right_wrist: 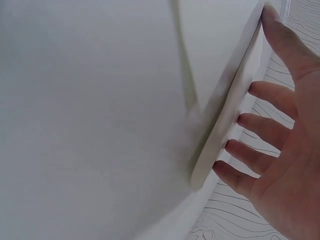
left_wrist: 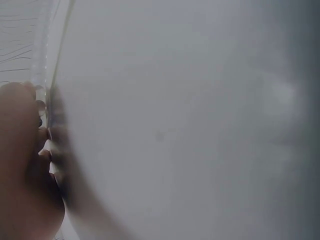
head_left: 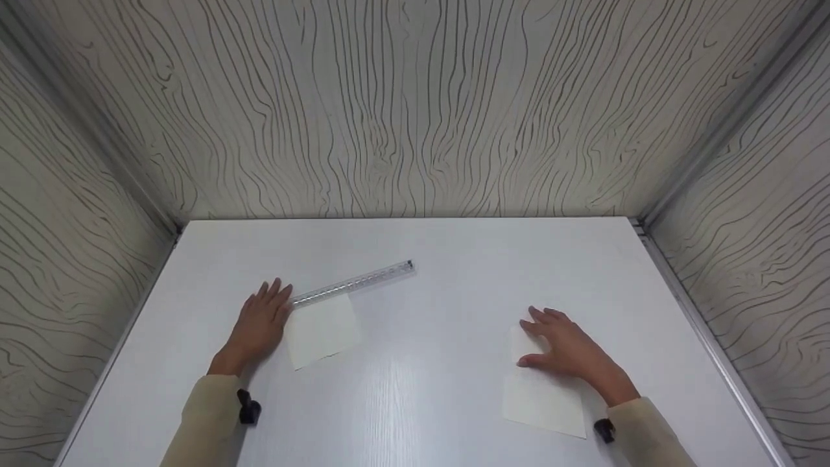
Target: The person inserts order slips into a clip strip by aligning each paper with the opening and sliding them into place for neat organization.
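Note:
My left hand (head_left: 259,324) rests on the white table with its fingers stretched forward, fingertips right at the near end of a clear plastic ruler (head_left: 353,283). Along the ruler's lower edge lies a cream piece of paper (head_left: 324,331), just right of that hand; its bottom edge looks uneven. Over on the right, my right hand (head_left: 564,347) lies across a second cream paper (head_left: 545,405), thumb and fingers spread apart. The right wrist view shows the fingertips (right_wrist: 243,119) touching this paper (right_wrist: 215,142), seen nearly edge-on. Part of it is hidden under the hand.
The white table (head_left: 441,389) is enclosed by wood-grain patterned panels (head_left: 402,110) at the back and both sides. A metal edge strip (head_left: 720,357) runs along the right side. Dark wrist devices (head_left: 248,408) sit at both sleeves.

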{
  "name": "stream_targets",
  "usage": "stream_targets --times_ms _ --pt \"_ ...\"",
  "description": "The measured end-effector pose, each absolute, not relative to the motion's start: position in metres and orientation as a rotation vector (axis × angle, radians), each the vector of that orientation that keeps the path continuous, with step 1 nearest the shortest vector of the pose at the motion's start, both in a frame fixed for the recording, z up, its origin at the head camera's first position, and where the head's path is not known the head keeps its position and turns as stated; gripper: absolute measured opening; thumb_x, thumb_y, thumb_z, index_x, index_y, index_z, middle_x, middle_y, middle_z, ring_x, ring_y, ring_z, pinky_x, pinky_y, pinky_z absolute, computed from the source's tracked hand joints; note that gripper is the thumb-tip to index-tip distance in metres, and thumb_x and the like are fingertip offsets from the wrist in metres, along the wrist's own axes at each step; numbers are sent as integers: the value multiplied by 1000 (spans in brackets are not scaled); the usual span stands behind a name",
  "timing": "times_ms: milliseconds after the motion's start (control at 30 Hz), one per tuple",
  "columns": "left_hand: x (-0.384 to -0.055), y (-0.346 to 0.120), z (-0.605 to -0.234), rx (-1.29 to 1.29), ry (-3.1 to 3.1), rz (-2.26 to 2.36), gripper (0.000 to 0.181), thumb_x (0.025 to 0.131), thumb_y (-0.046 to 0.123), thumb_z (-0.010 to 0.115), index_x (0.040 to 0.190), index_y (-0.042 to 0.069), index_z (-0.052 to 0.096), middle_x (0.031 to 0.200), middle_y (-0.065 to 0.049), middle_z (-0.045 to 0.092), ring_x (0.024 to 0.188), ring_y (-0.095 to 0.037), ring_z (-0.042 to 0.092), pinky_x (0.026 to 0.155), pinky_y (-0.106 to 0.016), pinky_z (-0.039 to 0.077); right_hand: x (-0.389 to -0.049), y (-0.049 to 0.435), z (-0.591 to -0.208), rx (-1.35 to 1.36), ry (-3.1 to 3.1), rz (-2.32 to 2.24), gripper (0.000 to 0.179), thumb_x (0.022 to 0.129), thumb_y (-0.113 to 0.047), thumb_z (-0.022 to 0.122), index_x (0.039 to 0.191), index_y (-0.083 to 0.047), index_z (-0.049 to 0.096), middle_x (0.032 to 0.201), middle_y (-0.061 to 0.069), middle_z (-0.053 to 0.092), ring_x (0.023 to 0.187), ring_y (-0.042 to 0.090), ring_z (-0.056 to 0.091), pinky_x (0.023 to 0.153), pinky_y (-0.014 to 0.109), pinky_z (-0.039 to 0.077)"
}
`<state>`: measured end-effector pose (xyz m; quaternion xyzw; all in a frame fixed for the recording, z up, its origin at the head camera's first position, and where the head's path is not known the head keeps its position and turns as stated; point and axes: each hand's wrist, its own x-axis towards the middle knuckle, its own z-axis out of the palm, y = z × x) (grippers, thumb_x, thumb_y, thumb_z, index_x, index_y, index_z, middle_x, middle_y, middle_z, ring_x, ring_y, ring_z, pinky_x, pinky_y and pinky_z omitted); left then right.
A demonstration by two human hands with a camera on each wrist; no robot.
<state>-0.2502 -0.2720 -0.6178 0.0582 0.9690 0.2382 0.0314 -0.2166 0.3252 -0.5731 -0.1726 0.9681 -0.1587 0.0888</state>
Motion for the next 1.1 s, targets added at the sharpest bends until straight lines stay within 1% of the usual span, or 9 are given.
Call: stream_targets --times_ms 233,567,700,800,967,1100 --pt "-249 -271 -617 154 2985 744 56 117 38 29 166 13 32 176 -17 21 165 -43 10 136 -63 5 -218 327 -573 -530 2910 -548 72 85 -48 86 140 -5 68 158 23 53 149 49 45 120 67 42" --pt "-249 -269 -617 125 2998 717 56 116 40 28 166 14 31 176 -15 20 165 -42 10 136 -61 6 -219 330 -569 -467 2903 -651 55 86 -28 88 134 -7 71 145 20 65 140 47 54 116 66 46" --pt "-249 -268 -616 128 3001 719 56 117 39 28 166 14 31 176 -15 20 165 -42 10 136 -61 6 -219 332 -568 -441 2907 -693 46 89 -20 85 132 -9 73 136 17 70 133 44 60 113 64 50" --pt "-249 -269 -616 137 3008 716 55 117 38 29 166 14 32 176 -16 21 165 -43 11 136 -62 7 -220 332 -568 -474 2920 -671 39 93 -12 79 131 -10 73 128 13 73 127 41 64 108 61 54" --pt "-249 -268 -617 146 3017 710 55 117 37 30 166 13 32 176 -16 22 165 -43 12 136 -62 8 -221 332 -566 -575 2956 -601 34 95 -1 73 128 -8 75 117 9 75 116 35 69 100 55 60" --pt "-249 -268 -616 138 3014 725 56 116 38 30 166 13 33 176 -16 22 165 -43 12 136 -62 8 -226 332 -565 -640 2982 -537 29 96 3 70 123 -7 77 110 5 77 107 29 72 93 48 63"
